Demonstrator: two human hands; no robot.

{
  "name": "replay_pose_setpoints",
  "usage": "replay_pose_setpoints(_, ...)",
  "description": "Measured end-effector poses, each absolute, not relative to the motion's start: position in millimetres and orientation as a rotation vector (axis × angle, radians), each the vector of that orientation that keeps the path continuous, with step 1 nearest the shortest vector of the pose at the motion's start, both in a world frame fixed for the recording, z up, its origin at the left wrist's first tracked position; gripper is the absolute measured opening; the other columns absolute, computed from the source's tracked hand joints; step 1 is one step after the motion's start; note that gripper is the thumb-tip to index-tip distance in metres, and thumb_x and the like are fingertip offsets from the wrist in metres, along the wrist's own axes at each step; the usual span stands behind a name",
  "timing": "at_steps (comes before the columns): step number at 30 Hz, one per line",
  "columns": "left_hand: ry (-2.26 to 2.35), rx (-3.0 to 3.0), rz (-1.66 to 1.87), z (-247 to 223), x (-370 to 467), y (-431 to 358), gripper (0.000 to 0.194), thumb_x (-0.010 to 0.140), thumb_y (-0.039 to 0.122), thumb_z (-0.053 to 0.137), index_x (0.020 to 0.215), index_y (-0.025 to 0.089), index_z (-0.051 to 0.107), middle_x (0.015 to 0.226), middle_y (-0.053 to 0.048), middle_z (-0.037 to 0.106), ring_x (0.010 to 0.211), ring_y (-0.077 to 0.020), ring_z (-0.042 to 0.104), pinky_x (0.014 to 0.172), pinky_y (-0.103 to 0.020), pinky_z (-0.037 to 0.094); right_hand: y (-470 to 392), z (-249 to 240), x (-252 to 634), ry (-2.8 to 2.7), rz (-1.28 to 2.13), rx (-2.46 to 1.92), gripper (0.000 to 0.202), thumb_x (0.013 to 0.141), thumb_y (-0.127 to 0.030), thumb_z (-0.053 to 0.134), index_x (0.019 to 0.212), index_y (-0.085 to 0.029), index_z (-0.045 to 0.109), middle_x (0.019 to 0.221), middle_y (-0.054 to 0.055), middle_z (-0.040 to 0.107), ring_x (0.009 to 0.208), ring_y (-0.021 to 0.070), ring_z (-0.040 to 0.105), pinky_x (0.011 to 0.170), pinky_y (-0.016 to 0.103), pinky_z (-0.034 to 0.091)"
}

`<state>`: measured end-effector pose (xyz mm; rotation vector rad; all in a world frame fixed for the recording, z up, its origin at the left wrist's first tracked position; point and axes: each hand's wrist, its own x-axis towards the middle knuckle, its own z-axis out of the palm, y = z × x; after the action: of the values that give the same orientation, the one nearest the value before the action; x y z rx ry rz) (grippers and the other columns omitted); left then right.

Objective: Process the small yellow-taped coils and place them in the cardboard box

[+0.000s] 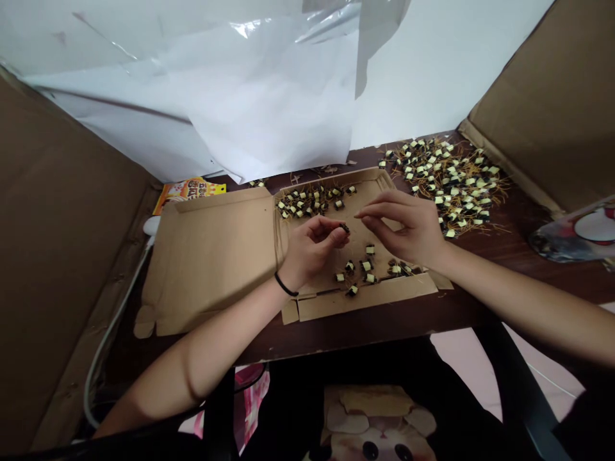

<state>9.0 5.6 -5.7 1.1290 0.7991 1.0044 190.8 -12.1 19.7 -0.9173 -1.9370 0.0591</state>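
Left-hand grip (312, 248) pinches a small dark component (344, 228) near mid-frame, its long axis unclear; the right hand (409, 225) is just rightward, fingertips close together, whether holding anything I can't tell.

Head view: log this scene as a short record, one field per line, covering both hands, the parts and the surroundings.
Left hand: pinches a small dark part
Left wrist: black band
Right hand: fingertips drawn together, apart from that part; any grip unclear
Cardboard box: lies open beneath the hands
In box: far cluster of yellow-and-black parts, scattered parts nearer the person
Right of box: large pile of similar parts with thin wires
Far left: colorful packet
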Motion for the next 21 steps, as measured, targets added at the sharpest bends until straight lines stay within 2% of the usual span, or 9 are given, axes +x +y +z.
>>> replay_pose_setpoints(8, 0.685, 1.132, 0.976, -9.6, 6.5, 6.6, 0.033, 0.067, 0.038, 0.079, 0.082, 0.013, 0.063, 0.069, 0.000, 0.069, 0.063, -0.0088, 0.064, 0.067, -0.024, 0.053, -4.2, 14.4, 194.2, -2.062, -0.038, -0.677, 0.016, 0.082, -0.015, 0.063, 0.092, -0.022, 0.073, 0.074, 0.005, 0.065, 0.067, 0.0143, 0.057, 0.058, 0.028, 0.046)
replay_pose_setpoints(21, 0.567, 0.925, 0.851, -6.9, 6.1, 4.4, 0.033, 0.064, 0.035, 0.083, 0.081, 0.015, 0.063, 0.071, 0.001, 0.068, 0.065, -0.0090, 0.064, 0.069, -0.025, 0.052, -5.6, 16.7, 196.3, -2.138, -0.070, -0.624, 0.022, 0.084, -0.018, 0.061, 0.101, -0.027, 0.072, 0.071, 0.002, 0.068, 0.065, 0.0144, 0.055, 0.057, 0.029, 0.048)
